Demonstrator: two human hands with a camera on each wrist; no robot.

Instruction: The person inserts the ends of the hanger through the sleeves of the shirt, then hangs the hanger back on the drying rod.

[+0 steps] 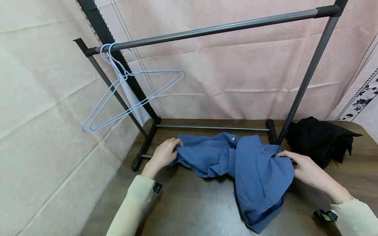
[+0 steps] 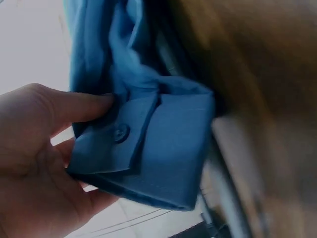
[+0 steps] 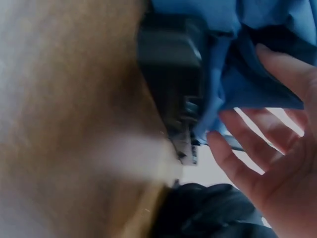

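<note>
A blue button-up shirt lies bunched over the wooden table, one sleeve stretched out to the left. My left hand pinches that sleeve's end. In the left wrist view, the thumb lies on the buttoned cuff and the fingers pass behind it. On the shirt's right side, my right hand holds a fold of the cloth. Seen from the right wrist, the thumb is on the blue fabric and the fingertips are along its lower edge.
A dark metal clothes rack stands on the table behind the shirt. Light blue hangers hang at the left end of its bar. Crumpled black cloth lies by the rack's right foot. Pale curtains enclose the back.
</note>
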